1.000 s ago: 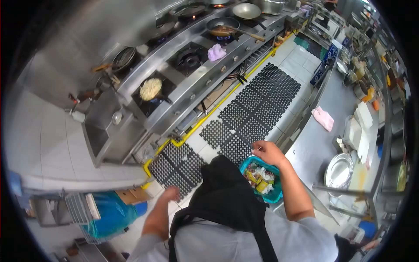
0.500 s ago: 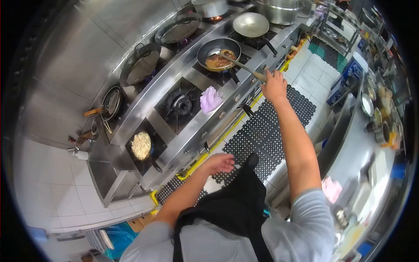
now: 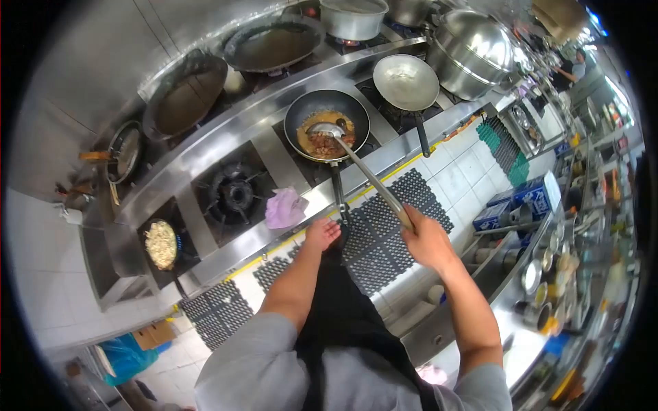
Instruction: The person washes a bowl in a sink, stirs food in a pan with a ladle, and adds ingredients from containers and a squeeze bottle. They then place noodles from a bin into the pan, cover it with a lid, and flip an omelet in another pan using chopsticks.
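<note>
My right hand [image 3: 428, 238] is wrapped round the handle of a long metal ladle [image 3: 373, 179]. The ladle's bowl rests in a dark frying pan [image 3: 290, 130], among brown sauce with chunky food [image 3: 325, 142]. Just short of the pan handle's end [image 3: 340, 195], my left hand [image 3: 323, 234] holds nothing; its fingers are stretched out and apart from the handle. A crumpled lilac cloth [image 3: 286, 208] lies on the stove's front edge, left of that handle.
A smaller pan of pale food [image 3: 161, 244] sits over a blue flame at left, beside a bare burner [image 3: 234, 194]. A pale wok [image 3: 406, 82] and a large steamer pot [image 3: 471, 53] stand at right. Behind are wide dark woks [image 3: 274, 42]. Black mats [image 3: 391, 240] cover the floor.
My view has turned and come nearer the pan. My left hand has moved up towards the pan's handle. My right hand still holds the ladle, its bowl now further into the food.
</note>
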